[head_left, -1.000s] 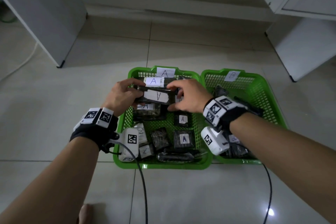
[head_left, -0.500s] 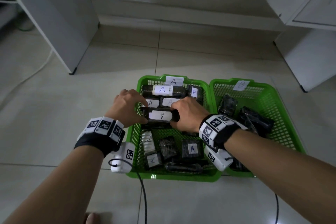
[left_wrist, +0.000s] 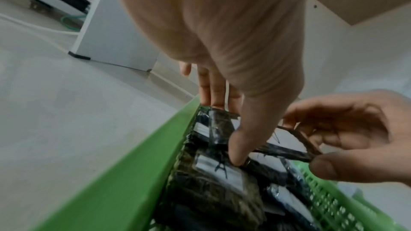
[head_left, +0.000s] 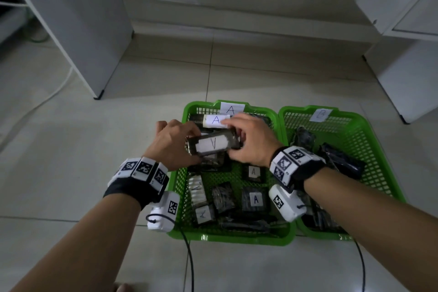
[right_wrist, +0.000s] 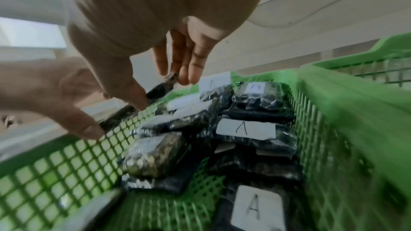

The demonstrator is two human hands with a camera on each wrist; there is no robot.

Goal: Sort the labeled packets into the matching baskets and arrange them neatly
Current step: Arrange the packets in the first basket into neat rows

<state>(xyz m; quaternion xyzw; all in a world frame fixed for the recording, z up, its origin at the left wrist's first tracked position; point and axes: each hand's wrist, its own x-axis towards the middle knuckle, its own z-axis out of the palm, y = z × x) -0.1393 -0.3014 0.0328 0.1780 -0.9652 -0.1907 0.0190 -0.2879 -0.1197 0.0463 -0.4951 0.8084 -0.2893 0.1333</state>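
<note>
Head view: the left hand (head_left: 174,143) and right hand (head_left: 252,141) pinch the two ends of a dark packet (head_left: 213,146), held above the left basket (head_left: 180,173).

Left wrist view: the thumb (left_wrist: 242,145) presses the packet's near edge, fingers behind it.

Right wrist view: blurred; thumb and fingers (right_wrist: 189,62) clamp the packet's end.

Right wrist view is motion-blurred — the labels on the far packets (right_wrist: 249,104) cannot be read with certainty. The left hand (head_left: 174,143) and right hand (head_left: 251,142) cover the ends of the held packet (head_left: 213,146). The B basket (head_left: 369,140) contents — labels hidden.
</note>
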